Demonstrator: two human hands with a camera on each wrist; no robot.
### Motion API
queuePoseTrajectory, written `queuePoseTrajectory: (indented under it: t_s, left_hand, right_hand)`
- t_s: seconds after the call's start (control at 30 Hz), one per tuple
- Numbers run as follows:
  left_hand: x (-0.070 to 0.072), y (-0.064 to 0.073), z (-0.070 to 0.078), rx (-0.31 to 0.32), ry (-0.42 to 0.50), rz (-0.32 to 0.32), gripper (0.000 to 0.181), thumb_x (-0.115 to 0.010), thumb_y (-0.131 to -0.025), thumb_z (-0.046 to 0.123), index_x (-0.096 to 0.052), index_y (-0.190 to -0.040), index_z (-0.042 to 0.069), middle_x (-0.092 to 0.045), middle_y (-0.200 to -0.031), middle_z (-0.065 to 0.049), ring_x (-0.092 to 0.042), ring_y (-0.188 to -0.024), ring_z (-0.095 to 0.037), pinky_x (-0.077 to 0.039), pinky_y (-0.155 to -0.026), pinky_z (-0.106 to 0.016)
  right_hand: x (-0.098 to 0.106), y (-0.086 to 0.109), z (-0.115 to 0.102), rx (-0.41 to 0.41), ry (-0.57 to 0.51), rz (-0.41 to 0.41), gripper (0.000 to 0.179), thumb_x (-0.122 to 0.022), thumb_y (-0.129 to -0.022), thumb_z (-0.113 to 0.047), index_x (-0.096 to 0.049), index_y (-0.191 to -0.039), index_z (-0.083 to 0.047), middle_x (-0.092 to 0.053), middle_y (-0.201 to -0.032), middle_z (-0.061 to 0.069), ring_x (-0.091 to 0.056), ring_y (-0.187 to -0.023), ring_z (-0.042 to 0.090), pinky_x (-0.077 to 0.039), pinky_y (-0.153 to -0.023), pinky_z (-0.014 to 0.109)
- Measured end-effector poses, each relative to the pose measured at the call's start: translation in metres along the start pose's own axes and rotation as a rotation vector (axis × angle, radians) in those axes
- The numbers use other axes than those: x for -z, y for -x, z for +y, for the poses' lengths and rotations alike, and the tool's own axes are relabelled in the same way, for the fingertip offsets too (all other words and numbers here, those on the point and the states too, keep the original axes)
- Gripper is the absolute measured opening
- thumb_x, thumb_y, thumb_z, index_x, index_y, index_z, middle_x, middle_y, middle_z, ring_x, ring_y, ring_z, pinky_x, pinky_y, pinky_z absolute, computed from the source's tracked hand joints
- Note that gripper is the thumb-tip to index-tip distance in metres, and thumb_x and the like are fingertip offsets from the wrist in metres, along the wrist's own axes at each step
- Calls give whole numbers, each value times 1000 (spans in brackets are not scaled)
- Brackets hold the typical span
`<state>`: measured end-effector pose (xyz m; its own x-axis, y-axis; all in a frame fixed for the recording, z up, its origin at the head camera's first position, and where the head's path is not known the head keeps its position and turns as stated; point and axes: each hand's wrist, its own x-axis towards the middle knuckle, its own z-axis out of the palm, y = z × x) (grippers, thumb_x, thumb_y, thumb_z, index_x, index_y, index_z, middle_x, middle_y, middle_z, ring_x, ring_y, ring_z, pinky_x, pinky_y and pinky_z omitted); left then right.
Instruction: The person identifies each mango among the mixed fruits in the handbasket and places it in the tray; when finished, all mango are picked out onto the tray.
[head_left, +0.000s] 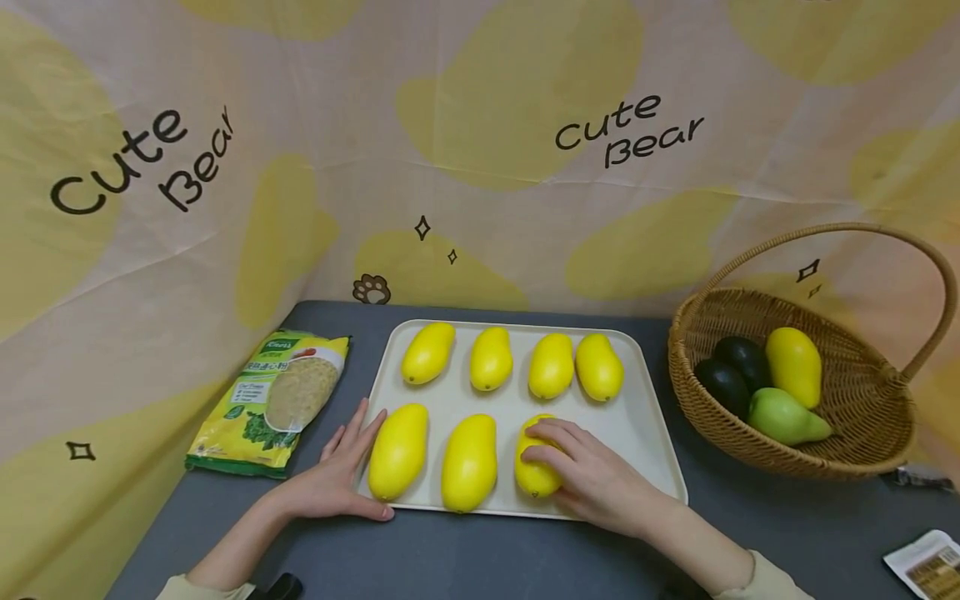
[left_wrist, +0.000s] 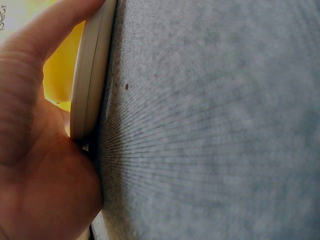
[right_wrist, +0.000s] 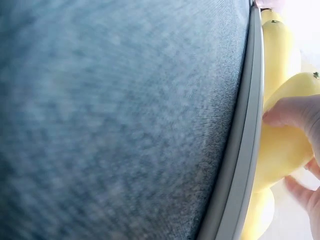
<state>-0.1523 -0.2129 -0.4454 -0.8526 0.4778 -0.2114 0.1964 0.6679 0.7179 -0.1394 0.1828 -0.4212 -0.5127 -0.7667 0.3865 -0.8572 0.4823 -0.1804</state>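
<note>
Seven yellow mangoes on the cream tray (head_left: 645, 433) atop the table (head_left: 480, 558); one slot bare. Basket (head_left: 862, 458) holding one more mango (head_left: 793, 365), two avocados, a pear. Right hand (head_left: 592, 475) wrapped over the front-right mango (head_left: 536, 475). Left hand (head_left: 341, 479) flat, fingers straight, against the tray's corner.

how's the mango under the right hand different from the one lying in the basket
The mango on the tray has the right hand curled over it; the mango in the basket is untouched. The tray mango lies on a flat cream tray in a row with other mangoes; the basket mango rests in the wicker basket against two dark avocados and a green pear. Both are yellow, smooth and elongated.
</note>
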Motion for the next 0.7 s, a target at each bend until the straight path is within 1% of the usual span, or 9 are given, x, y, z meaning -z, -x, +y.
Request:
queuePoseTrajectory:
  t_s: [0.07,0.17,0.3,0.4,0.47,0.53,0.7]
  left_hand:
    - [0,0,0,0,4,-1,124,-83,-69,50,-3,-158,13,27,-157,-15,17,-139,-47,8,-104,-69]
    - [0,0,2,2,6,-1,125,-83,-69,50,-3,-158,13,27,-157,-15,17,-139,-47,8,-104,-69]
    - [0,0,4,5,5,-1,125,-83,-68,50,-4,-158,14,27,-157,-15,17,-139,-48,8,-104,-69]
    - [0,0,4,3,2,0,125,-83,-68,50,-4,-158,13,27,-157,-15,17,-139,-48,8,-104,-69]
    - [0,0,4,0,3,2,125,-83,-68,50,-4,-158,13,27,-157,-16,17,-139,-48,8,-104,-69]
    - [0,0,3,-5,4,4,125,-83,-69,50,-4,-158,12,27,-157,-16,16,-139,-48,8,-104,-69]
    - [0,0,3,-10,16,3,125,-83,-69,49,-4,-158,12,27,-157,-16,17,-139,-48,8,-104,-69]
  right_hand:
    - [0,1,-1,1,-13,0,66,-81,-71,-7,-52,-129,-17,-48,-140,3,-43,-130,22,-38,-106,38]
    - [1,3,-2,11,-36,-5,66,-80,-73,-10,-51,-132,-16,-47,-142,2,-42,-131,21,-34,-109,34]
    - [2,7,-3,28,-65,-10,63,-80,-77,-21,-51,-133,-17,-46,-143,1,-41,-131,19,-31,-110,29]
    - [3,10,-5,11,-100,-11,62,-78,-81,-32,-50,-134,-19,-44,-144,-1,-40,-132,17,-29,-111,27]
    - [4,11,-6,-4,-121,-1,60,-76,-83,-36,-50,-134,-20,-44,-144,-1,-40,-132,17,-29,-111,26]
    - [5,12,-7,-19,-136,7,58,-75,-84,-38,-50,-134,-21,-44,-144,-2,-40,-132,17,-28,-111,26]
    - [6,12,-8,-22,-145,28,55,-75,-85,-33,-51,-133,-19,-46,-143,-1,-41,-132,19,-27,-112,26]
